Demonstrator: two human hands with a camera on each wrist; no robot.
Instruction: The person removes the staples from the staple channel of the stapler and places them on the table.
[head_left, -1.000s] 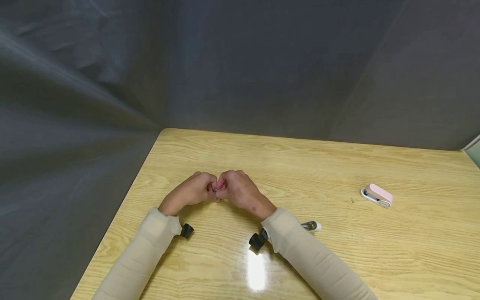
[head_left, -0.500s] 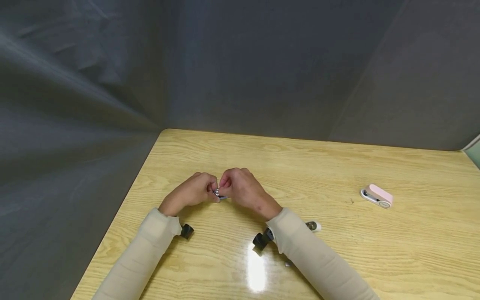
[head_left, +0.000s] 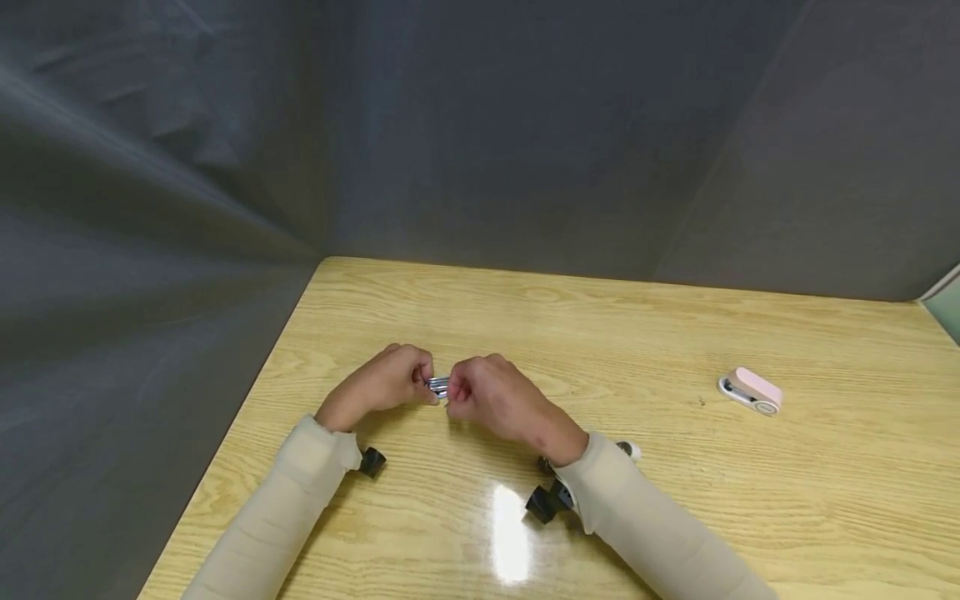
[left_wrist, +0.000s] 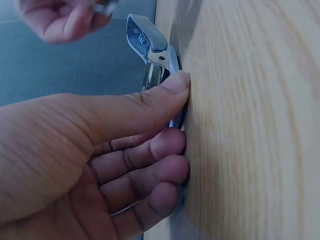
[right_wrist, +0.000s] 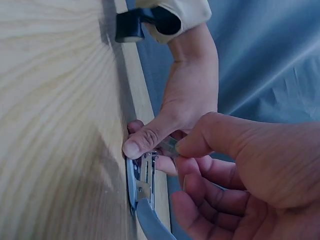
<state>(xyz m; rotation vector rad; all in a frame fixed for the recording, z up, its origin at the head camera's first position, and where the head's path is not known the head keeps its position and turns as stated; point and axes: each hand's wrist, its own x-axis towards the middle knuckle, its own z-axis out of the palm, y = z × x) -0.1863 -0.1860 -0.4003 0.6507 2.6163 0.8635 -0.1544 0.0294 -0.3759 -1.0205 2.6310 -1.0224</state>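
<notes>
My left hand [head_left: 384, 380] grips a light-blue stapler [left_wrist: 150, 34] by its base, thumb on one side and fingers curled on the other, close to the tabletop. The stapler's blue top [right_wrist: 151, 221] is swung back, which bares the metal magazine [right_wrist: 147, 172]. My right hand [head_left: 495, 397] is just to the right, its thumb and forefinger pinching a short grey metal strip [right_wrist: 169, 144] that looks like a row of staples. The strip's far end overlaps the left fingers in the right wrist view. In the left wrist view, the right fingers are apart from the stapler.
A pink and white stapler [head_left: 752, 390] lies on the wood-grain table [head_left: 600, 333] at the right. Another white-ended thing [head_left: 631, 451] shows partly from behind the right sleeve. Dark sheeting [head_left: 495, 142] hangs behind the table and along its left side.
My right hand has drawn back to the right and toward me, away from the left hand. More of the stapler's metal now shows between the hands. The left hand stays nearly still.
</notes>
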